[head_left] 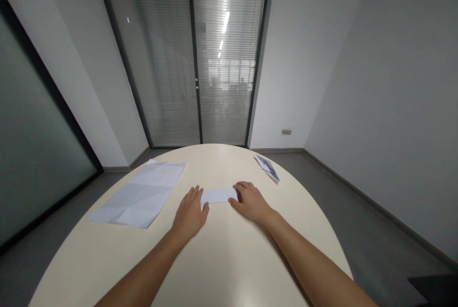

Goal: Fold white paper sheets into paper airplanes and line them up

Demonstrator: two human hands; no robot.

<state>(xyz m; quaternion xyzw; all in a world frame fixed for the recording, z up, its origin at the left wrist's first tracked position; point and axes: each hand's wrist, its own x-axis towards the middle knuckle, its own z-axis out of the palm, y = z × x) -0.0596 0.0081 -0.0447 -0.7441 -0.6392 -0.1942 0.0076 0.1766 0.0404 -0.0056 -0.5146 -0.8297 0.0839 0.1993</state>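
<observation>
A narrow strip of folded white paper [219, 195] lies on the table between my two hands. At its left end my left hand [191, 211] rests flat, fingers stretched out and thumb apart, touching the paper's edge. Curled over the right end is my right hand [250, 201], with the thumb at the near edge and the fingers at the far edge, gripping the strip. The palm side of that hand is hidden.
The round cream table [229, 259] fills the lower view. On its left lies a large creased sheet of paper [143, 192]. A folded paper piece [267, 167] sits near the far right edge. Beyond stands a glass door [200, 58] with blinds.
</observation>
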